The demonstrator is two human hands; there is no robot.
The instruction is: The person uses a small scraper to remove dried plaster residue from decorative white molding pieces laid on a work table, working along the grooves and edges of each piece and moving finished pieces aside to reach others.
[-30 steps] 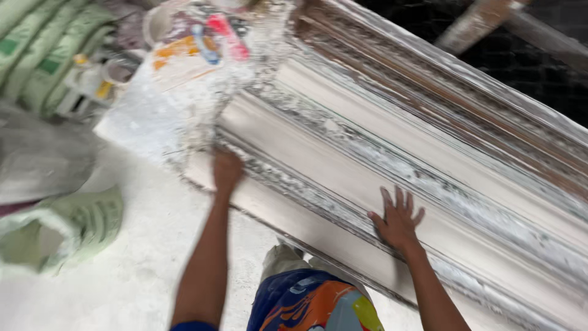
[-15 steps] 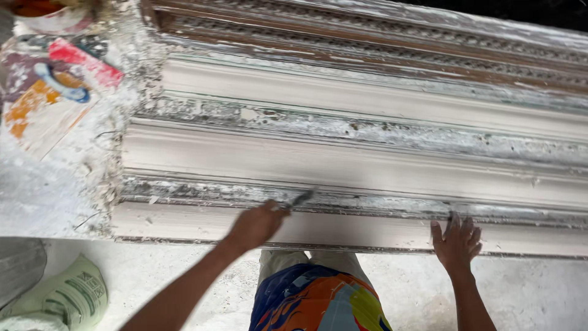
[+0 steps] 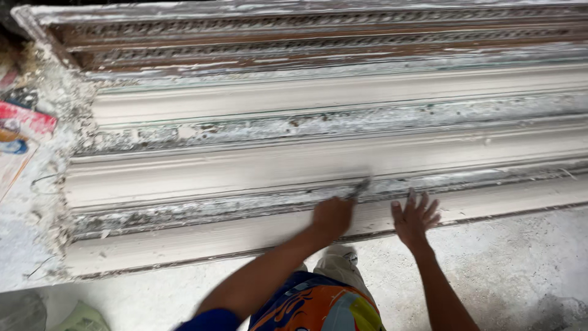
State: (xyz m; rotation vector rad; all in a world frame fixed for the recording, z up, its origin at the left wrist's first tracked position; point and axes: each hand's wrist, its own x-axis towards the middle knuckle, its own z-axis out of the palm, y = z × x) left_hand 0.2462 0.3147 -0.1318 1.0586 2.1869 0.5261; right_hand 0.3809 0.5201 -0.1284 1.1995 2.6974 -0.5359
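- Moulding (image 3: 318,165): a long stepped plaster piece, lying lengthwise across the view on the floor (image 3: 514,257). Its left end is ragged, with crumbly plaster spill beside it.
- Tool (image 3: 360,187): small, dark, thin; the tip sits in the groove between the lowest band and the smooth band above it. Blurred, so the kind cannot be told.
- Left hand (image 3: 331,217): closed around the tool's handle, at the near edge of the moulding.
- Right hand (image 3: 415,216): fingers spread wide, holding nothing, palm flat on the lowest band just right of the tool.
- Progress, judged: the broad bands look smooth and evenly pale. The grooves between them are rough, flaked and speckled dark along nearly the whole length, to the left and to the right of the tool. The groove work looks early; most of the run appears undone.
- Far side: darker wooden ridges (image 3: 294,37) with a carved pattern and streaks of white, untouched by either hand.
- Around: printed sack (image 3: 21,125) at the left edge, red and blue, dusted white; a green bag corner (image 3: 82,317) at lower left; patterned shorts (image 3: 318,309) and one knee directly under the hands.
- In the way: nothing lies on the groove itself; the open right hand sits close to the tool's right.
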